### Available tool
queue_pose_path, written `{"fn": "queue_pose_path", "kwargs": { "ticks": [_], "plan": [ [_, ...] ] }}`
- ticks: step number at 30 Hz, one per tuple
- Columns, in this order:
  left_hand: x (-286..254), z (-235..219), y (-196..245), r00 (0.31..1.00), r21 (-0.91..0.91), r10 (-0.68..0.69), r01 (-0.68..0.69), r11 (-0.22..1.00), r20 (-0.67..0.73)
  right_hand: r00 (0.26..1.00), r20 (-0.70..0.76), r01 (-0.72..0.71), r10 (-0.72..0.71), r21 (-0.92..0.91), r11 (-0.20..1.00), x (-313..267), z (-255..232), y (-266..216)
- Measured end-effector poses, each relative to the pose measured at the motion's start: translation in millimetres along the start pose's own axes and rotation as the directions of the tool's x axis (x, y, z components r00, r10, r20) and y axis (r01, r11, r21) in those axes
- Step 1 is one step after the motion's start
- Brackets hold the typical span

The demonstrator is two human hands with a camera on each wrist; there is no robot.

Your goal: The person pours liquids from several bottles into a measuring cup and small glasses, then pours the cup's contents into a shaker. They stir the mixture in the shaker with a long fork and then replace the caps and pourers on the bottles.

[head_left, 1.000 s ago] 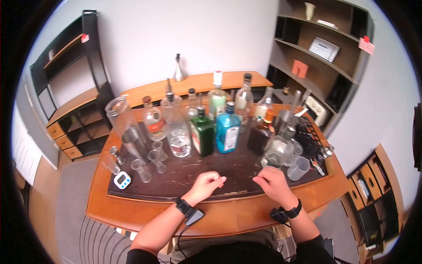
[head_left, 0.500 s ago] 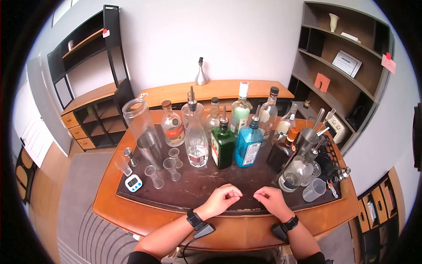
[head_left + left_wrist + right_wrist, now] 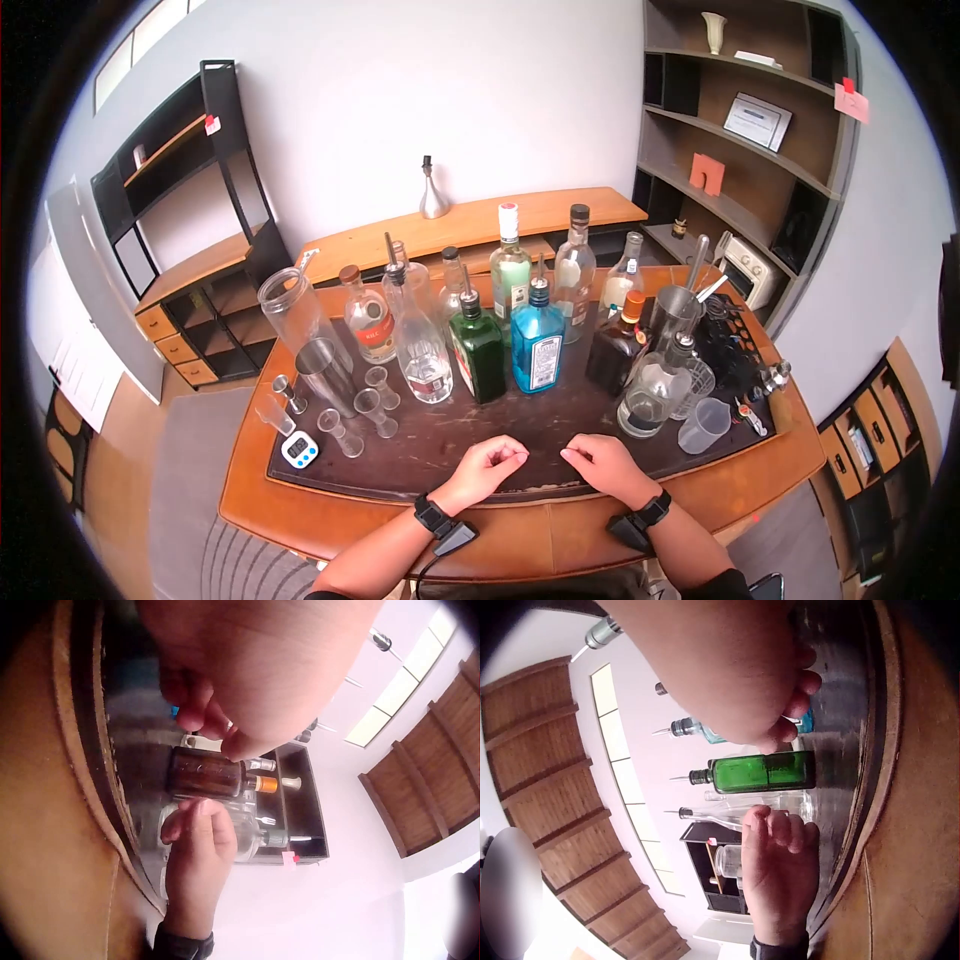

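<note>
The left hand (image 3: 482, 472) and the right hand (image 3: 608, 466) rest near the table's front edge, a small gap between them, fingers loosely curled and holding nothing. Behind them stand a green bottle (image 3: 480, 355) and a blue bottle (image 3: 538, 350). A dark brown bottle (image 3: 612, 358) and a clear bottle (image 3: 650, 400) are beyond the right hand. In the left wrist view the right hand (image 3: 199, 862) appears before the brown bottle (image 3: 206, 772). The right wrist view shows the left hand (image 3: 781, 874) beside the green bottle (image 3: 761, 772).
At the left of the table (image 3: 400, 520) are several small jiggers (image 3: 340, 433), a metal shaker (image 3: 325, 375), a glass jar (image 3: 290, 305) and a white timer (image 3: 299, 450). A plastic cup (image 3: 704, 426) and a black rack (image 3: 735, 350) are at the right. More bottles stand at the back.
The head view has shifted, so the whole scene sits differently in the frame. Both hands stay near the front edge, empty, with the gap between them slightly narrower than at first.
</note>
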State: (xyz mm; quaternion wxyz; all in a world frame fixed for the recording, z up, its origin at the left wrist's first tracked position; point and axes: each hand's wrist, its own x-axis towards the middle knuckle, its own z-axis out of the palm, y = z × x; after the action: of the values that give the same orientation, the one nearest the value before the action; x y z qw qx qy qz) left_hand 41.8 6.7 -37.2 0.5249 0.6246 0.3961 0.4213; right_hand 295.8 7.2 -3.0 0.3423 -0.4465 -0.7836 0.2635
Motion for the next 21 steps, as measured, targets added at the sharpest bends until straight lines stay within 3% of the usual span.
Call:
{"fn": "queue_pose_path", "kwargs": {
  "ticks": [7,8,12,14,15,17,21],
  "plan": [
    [1,-8,3,1.000,0.059,0.024,-0.024,0.998,0.007,1.000,0.012,-0.010,0.010,0.001,1.000,-2,-1,5],
    [3,-7,9,0.994,0.138,0.105,-0.105,0.985,0.009,1.000,0.011,0.001,-0.001,-0.017,1.000,-2,-1,6],
    [4,-10,1,0.990,0.148,0.132,-0.136,0.980,0.040,0.999,0.001,0.033,-0.033,-0.035,0.999,-3,1,9],
    [4,-11,-10,0.999,0.117,0.013,-0.019,0.993,0.045,0.999,-0.008,0.034,-0.034,-0.032,0.999,-4,1,9],
    [4,-9,-12,0.999,0.116,0.014,-0.020,0.993,0.048,0.999,-0.011,0.037,-0.037,-0.031,0.999,-4,0,9],
    [5,-5,-15,1.000,-0.071,0.008,-0.009,0.997,-0.010,1.000,-0.011,0.025,-0.025,-0.041,0.999,-4,1,9],
    [6,-1,-11,0.998,-0.104,0.037,-0.042,0.994,-0.051,1.000,0.007,0.030,-0.030,-0.058,0.998,-4,0,10]
  ]
}}
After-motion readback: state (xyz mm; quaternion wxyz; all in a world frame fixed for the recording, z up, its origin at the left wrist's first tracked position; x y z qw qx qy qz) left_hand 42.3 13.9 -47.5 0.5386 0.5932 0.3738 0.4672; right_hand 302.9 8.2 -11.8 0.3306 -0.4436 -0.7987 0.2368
